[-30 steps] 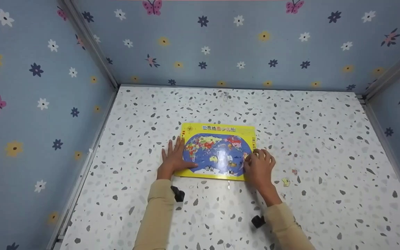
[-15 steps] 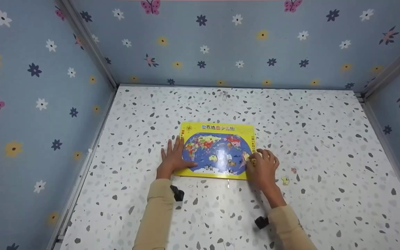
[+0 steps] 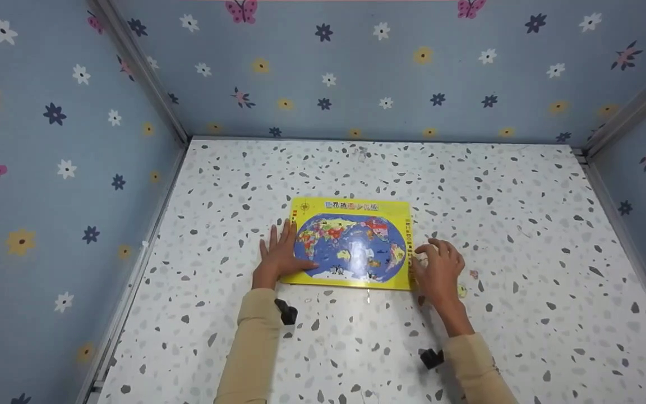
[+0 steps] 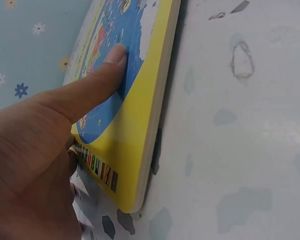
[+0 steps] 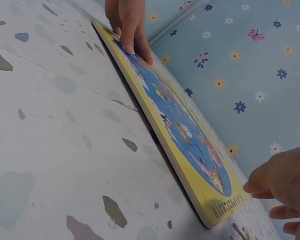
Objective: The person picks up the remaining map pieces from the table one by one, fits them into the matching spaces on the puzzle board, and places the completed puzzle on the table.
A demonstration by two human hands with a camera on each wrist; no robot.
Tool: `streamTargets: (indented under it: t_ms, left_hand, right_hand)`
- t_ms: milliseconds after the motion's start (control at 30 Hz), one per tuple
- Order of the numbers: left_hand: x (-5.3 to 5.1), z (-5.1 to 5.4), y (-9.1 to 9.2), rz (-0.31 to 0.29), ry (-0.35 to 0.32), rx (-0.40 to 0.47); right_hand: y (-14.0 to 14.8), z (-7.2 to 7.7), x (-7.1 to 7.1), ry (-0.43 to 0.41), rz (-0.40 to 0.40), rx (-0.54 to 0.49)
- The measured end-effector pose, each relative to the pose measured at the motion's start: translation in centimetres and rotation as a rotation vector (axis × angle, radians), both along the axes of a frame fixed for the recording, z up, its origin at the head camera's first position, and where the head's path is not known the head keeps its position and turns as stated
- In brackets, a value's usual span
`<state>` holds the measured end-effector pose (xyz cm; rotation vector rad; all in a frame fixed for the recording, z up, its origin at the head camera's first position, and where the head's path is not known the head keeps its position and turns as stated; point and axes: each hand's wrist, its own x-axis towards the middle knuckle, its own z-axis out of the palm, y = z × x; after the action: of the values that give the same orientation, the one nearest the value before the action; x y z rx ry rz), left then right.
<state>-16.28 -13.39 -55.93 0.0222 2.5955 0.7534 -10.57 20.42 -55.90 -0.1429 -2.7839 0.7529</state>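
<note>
A yellow-bordered world map puzzle board (image 3: 351, 204) lies flat on the speckled table, its blue oval map showing. My left hand (image 3: 279, 261) rests at the board's left edge with fingers spread; in the left wrist view the straight thumb (image 4: 97, 82) presses on the map. Just beyond the board's right edge is my right hand (image 3: 439, 272), its fingers loosely bent, and I see nothing held in it. A yellow puzzle piece (image 3: 462, 291) lies partly hidden beside that hand. Near it is a small pinkish piece (image 3: 474, 274).
The white speckled table (image 3: 525, 224) extends around the board on all sides. Blue flowered panels (image 3: 356, 67) enclose it at the back, left and right. A black wrist mount (image 3: 432, 358) hangs by the right sleeve, and another (image 3: 286, 312) by the left.
My right hand has moved right, off the map and past the board's edge, uncovering a yellow area at the map's right. The left hand stays put.
</note>
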Motion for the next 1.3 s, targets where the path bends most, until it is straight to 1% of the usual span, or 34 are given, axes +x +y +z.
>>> streamTargets:
  t_ms: [233, 567, 900, 1067, 1300]
  left_hand:
    - [0.2, 0.1, 0.1, 0.01, -0.006, 0.006]
    - [0.1, 0.1, 0.1, 0.018, -0.003, -0.007]
    - [0.0, 0.0, 0.0, 0.007, 0.006, -0.001]
    - [0.0, 0.1, 0.0, 0.008, 0.002, 0.012]
    - [0.0, 0.1, 0.1, 0.007, -0.005, 0.008]
  right_hand:
    - [1.0, -0.1, 0.4, -0.034, -0.031, -0.007]
    - [2.2, 0.2, 0.6, -0.039, -0.073, -0.025]
    - [3.2, -0.3, 0.9, -0.047, -0.108, -0.005]
    - [3.4, -0.5, 0.6, -0.091, -0.108, 0.013]
    - [3.6, -1.0, -0.3, -0.186, -0.087, 0.013]
